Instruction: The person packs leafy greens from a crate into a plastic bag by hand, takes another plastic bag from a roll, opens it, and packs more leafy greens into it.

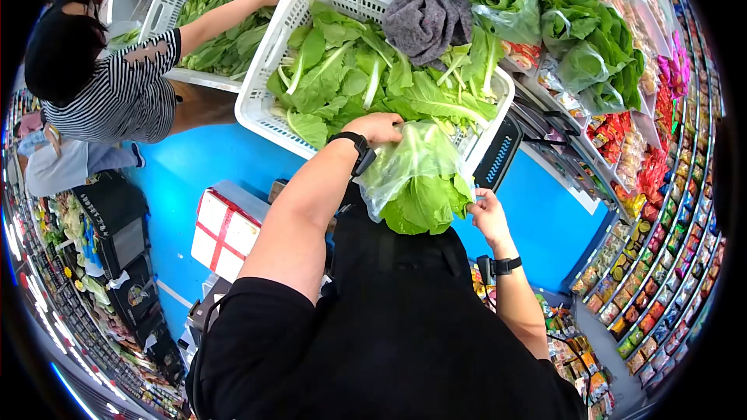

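Note:
A clear plastic bag [383, 175] with leafy greens [424, 201] inside is held in front of my body, at the near edge of a white basket [253, 97]. My left hand [379, 129] is closed on the bag's upper left part, with some fingertips hidden behind the plastic. At the lower right, my right hand [489, 216] pinches the edge of the bag between thumb and fingers. Loose leafy greens [342, 70] fill the basket, stems pointing various ways. A crumpled grey cloth [426, 23] lies on top of them at the back.
Another person [117, 85] in a striped top reaches into a second white basket [167, 12] of greens at the left. More bagged greens [591, 39] stand at the right, near packed snack shelves [661, 233]. A white box with red tape [226, 229] sits on the blue floor [167, 187].

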The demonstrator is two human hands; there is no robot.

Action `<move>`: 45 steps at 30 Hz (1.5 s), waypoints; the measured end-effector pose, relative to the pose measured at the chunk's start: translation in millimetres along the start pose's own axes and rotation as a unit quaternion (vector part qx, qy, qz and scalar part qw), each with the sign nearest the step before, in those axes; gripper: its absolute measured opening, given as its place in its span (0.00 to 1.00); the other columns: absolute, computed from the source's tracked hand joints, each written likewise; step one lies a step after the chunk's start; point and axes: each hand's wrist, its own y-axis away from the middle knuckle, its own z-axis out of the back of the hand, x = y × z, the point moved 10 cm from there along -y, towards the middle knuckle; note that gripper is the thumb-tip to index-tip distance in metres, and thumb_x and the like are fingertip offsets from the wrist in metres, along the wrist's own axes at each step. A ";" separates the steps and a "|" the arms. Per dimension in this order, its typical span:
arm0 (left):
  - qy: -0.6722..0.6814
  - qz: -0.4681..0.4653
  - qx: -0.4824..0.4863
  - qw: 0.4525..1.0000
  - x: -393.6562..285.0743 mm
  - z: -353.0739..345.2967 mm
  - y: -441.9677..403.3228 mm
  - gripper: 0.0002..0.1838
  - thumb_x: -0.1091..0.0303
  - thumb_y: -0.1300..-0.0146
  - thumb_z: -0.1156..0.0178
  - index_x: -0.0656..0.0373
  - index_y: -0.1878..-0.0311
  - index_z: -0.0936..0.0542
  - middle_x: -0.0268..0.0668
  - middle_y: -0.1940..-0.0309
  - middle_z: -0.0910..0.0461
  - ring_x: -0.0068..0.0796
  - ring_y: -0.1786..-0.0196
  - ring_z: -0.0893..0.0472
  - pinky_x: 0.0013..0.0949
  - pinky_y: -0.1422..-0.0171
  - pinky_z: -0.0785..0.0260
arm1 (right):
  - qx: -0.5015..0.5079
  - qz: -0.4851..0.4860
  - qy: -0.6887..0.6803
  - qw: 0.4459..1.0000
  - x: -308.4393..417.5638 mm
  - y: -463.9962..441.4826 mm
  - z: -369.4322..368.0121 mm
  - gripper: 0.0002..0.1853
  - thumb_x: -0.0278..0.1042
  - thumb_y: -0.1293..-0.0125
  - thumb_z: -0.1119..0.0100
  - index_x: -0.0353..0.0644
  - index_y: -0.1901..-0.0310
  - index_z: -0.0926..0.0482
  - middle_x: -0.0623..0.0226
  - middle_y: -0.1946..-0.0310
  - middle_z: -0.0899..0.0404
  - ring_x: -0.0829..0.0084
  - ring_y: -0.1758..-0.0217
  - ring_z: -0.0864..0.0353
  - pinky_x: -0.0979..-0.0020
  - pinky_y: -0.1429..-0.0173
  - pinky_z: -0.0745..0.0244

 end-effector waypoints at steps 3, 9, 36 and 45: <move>-0.094 -0.074 -0.043 0.992 -3.8 3.5 -17.7 0.37 0.49 0.38 0.29 0.51 0.25 0.20 0.47 0.33 0.14 0.49 0.33 0.15 0.48 0.32 0.22 | 0.007 0.000 0.007 1.000 1.5 1.1 -1.6 0.17 0.25 0.30 0.33 0.40 0.41 0.21 0.70 0.68 0.15 0.78 0.74 0.22 0.72 0.68 0.26; -0.165 -0.088 -0.052 0.981 -20.8 6.6 -5.7 0.35 0.49 0.37 0.31 0.53 0.29 0.17 0.48 0.37 0.13 0.52 0.36 0.15 0.49 0.31 0.23 | 0.015 0.010 0.027 0.999 8.3 0.6 -2.8 0.17 0.25 0.30 0.33 0.40 0.41 0.20 0.70 0.68 0.15 0.78 0.73 0.21 0.72 0.67 0.25; 0.080 -0.114 -0.426 0.894 -48.3 -18.1 262.8 0.09 0.66 0.22 0.36 0.62 0.57 0.18 0.48 0.68 0.14 0.55 0.62 0.14 0.47 0.58 0.23 | 0.147 0.502 0.193 0.830 233.1 120.2 -154.3 0.16 0.21 0.29 0.37 0.35 0.40 0.18 0.48 0.44 0.15 0.44 0.41 0.15 0.52 0.37 0.17; 0.127 -0.248 -0.443 0.852 -72.9 -36.3 257.4 0.09 0.65 0.21 0.36 0.62 0.55 0.19 0.50 0.63 0.16 0.56 0.60 0.15 0.48 0.55 0.22 | 0.128 0.436 0.177 0.873 187.7 47.6 -213.5 0.12 0.29 0.33 0.35 0.43 0.49 0.17 0.50 0.49 0.16 0.42 0.48 0.14 0.48 0.47 0.17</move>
